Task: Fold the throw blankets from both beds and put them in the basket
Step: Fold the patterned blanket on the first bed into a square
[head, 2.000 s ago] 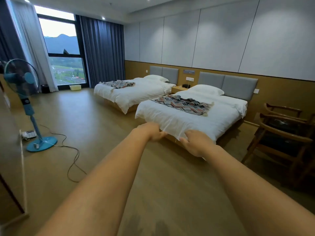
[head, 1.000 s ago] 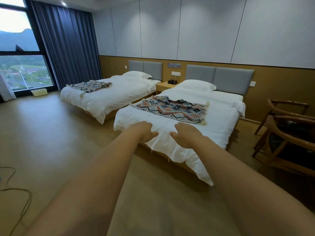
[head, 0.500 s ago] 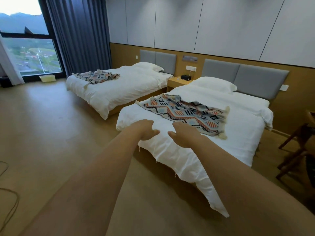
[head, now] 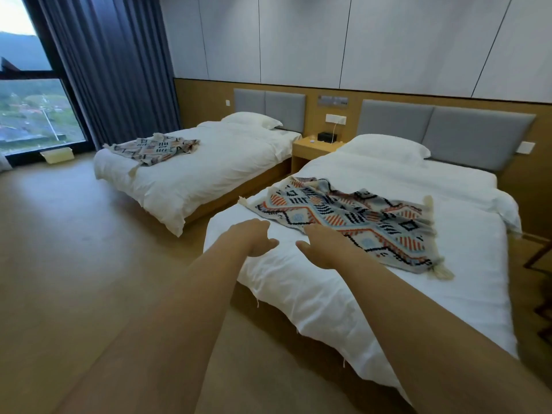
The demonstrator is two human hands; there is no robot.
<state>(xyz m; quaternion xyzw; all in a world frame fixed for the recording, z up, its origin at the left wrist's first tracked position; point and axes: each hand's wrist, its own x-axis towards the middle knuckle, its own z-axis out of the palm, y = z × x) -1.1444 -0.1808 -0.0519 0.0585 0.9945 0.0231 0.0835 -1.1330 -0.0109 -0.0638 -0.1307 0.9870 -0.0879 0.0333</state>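
Arms out over the near bed (head: 373,297): my left grip (head: 254,238) and right grip (head: 324,248) are loose and hold nothing, the right one just at the edge of the patterned throw (head: 358,218). On the far bed (head: 221,171) the second throw (head: 155,149) lies crumpled. A pale basket (head: 57,155) sits on the floor (head: 74,234) by the window (head: 33,115), can't see inside it.

Daylight from the window (head: 30,109) at far left, its sky blown out white, leaves the room evenly dim, with soft shadow beneath the near bed (head: 328,294), wide-angle bending at the edges and slight overall softness.
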